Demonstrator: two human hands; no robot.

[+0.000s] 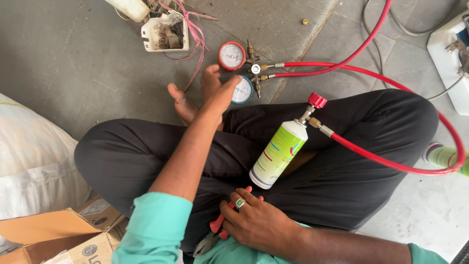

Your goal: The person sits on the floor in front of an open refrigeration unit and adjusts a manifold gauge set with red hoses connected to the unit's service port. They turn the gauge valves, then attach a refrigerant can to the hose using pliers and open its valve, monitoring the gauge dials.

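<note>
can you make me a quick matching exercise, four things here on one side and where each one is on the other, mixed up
Things:
1. refrigerant can
2. pliers
3. red gauge
4. cardboard box

Places:
A. bottom left corner, flaps open
B. on the floor beside the blue gauge
C. lying across the lap, red hose attached
D. under the right hand

Pairs: 1-C, 2-D, 3-B, 4-A

Beyond left hand [215, 90]: gauges [237, 73] and red hoses [342, 61] block.
Leftward: bare floor [73, 63], open.
Beside right hand [256, 222]: can [278, 154].
</note>
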